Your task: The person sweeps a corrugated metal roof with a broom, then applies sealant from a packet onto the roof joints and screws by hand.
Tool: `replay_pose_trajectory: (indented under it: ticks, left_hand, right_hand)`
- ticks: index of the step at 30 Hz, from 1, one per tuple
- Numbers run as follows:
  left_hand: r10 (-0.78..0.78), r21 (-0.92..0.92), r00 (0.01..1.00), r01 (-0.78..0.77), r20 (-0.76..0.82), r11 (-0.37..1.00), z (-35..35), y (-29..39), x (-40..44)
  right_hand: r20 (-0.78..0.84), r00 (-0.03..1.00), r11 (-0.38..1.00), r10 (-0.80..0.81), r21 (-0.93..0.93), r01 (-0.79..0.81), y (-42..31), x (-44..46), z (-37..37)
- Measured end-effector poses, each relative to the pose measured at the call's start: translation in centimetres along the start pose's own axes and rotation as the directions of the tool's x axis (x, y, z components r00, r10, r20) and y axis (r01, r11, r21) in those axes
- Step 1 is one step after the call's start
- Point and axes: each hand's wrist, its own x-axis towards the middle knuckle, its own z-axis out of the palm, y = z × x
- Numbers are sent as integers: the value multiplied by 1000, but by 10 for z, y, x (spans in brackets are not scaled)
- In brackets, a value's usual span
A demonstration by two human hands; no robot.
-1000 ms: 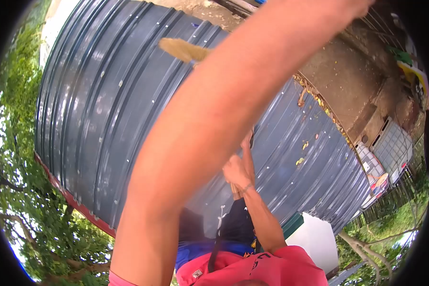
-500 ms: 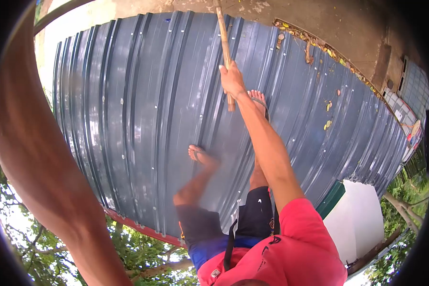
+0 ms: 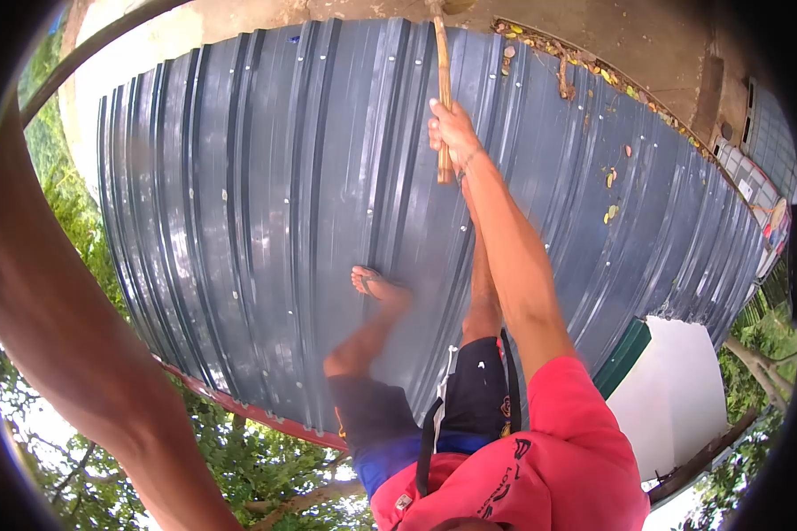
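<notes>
My right hand (image 3: 454, 129) is wrapped round the lower part of a bamboo stick (image 3: 444, 75), its cut end sticking out just below my fist. The stick points away from me over the far edge of a dark blue-grey ribbed metal roof (image 3: 345, 159), and something tan and blurred shows at its top end. On the left, my raised left forearm (image 3: 71, 292) passes close to the camera; the left hand itself is out of view. My bare left foot in a flip-flop (image 3: 370, 283) rests on the roof sheet, and the right foot is mostly hidden behind my right arm.
Dry leaves (image 3: 593, 71) line the roof's far right edge. A dark curved bar (image 3: 97, 55) crosses the top left. White and green sheeting (image 3: 664, 389) lies at the lower right. Tree foliage (image 3: 239, 460) grows below the near edge, with concrete ground (image 3: 629, 31) beyond the roof.
My right hand and the stick have shifted slightly right and farther away, now covering most of the right foot. My left forearm has shifted slightly, and more greenery shows at the left.
</notes>
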Motion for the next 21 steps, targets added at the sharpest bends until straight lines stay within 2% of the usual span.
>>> replay_pose_trajectory:
  ticks: [2, 3, 4, 7, 9, 11, 13, 16, 17, 19, 21]
  left_hand:
    - [-11, 3, 1000, 11, -14, 1000, -7, 1, 6]
    - [-11, -4, 1000, 11, -25, 1000, -9, 1, 9]
    - [-14, -5, 1000, 14, -19, 1000, -9, 1, 10]
    - [-11, 2, 1000, 11, -3, 1000, -8, 2, 14]
    - [-11, 4, 1000, 11, 0, 1000, -8, 4, 15]
    - [-18, 10, 1000, 18, -1, 1000, -7, 4, 15]
    - [-17, 14, 1000, 17, -1, 1000, -7, 6, 16]
    - [-29, 14, 1000, 29, 12, 999, -10, 7, 17]
    - [-32, 13, 999, 32, 9, 999, -13, 7, 18]
    - [-39, 12, 999, 39, 3, 999, -19, 7, 21]
    - [-34, 17, 999, 34, 13, 999, -19, 8, 21]
  right_hand:
    - [119, 981, 960, 153, 217, -177, 6, -96, -22]
    - [26, 979, 964, 200, 175, -202, 2, -154, -15]
    - [19, 963, 956, 270, 117, -271, 17, -197, -25]
    - [-56, 966, 963, 254, 111, -246, 6, -237, -27]
    - [-92, 962, 966, 259, 32, -257, 2, -156, -51]
    - [-246, 961, 989, 129, 99, -107, -11, -56, -71]
    - [-223, 974, 991, 50, -112, -76, -33, -13, -87]
    - [-220, 975, 994, -17, -111, -7, -32, -107, -89]
    - [-223, 972, 994, 78, -52, -92, -36, -157, -86]
    - [-191, 964, 979, 185, 123, -163, -39, -246, -76]
    - [-153, 956, 945, 252, 250, -209, -40, -294, -68]
